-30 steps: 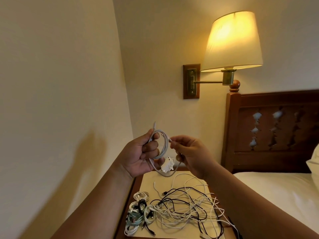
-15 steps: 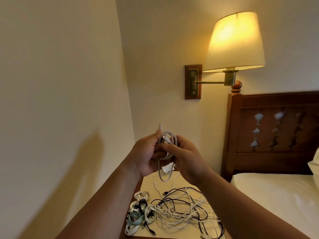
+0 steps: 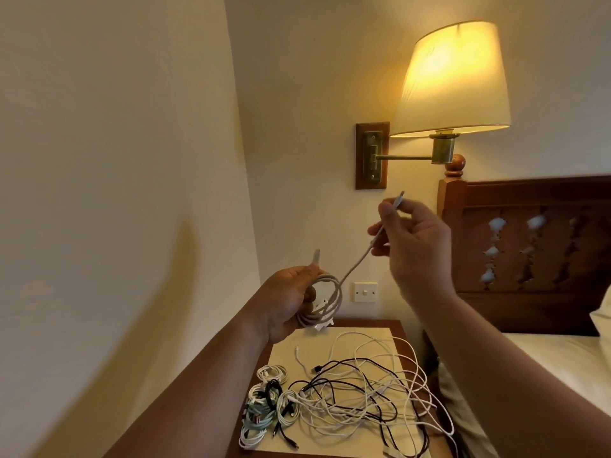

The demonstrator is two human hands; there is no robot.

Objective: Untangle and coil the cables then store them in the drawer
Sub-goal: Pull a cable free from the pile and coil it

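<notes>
My left hand [image 3: 288,299] grips a coil of white cable [image 3: 325,300] above the back left of the nightstand [image 3: 398,328]; one plug end sticks up past my fingers. My right hand [image 3: 415,246] is raised higher and to the right, pinching the same cable's other plug end, so a straight length runs down to the coil. A tangle of white and black cables [image 3: 367,396] lies on the nightstand below. Several small coiled cables [image 3: 264,408], white, black and teal, sit at its front left. No drawer shows.
A lit wall lamp [image 3: 453,81] on a brass arm hangs above right of my hands. A dark wooden headboard [image 3: 529,246] and a bed with white sheets [image 3: 555,361] stand to the right. A wall switch [image 3: 365,291] sits behind the nightstand. The wall is close on the left.
My hands were together at the coil. My right hand has pulled one cable end up and to the right, away from the coil, which stays in my left hand.
</notes>
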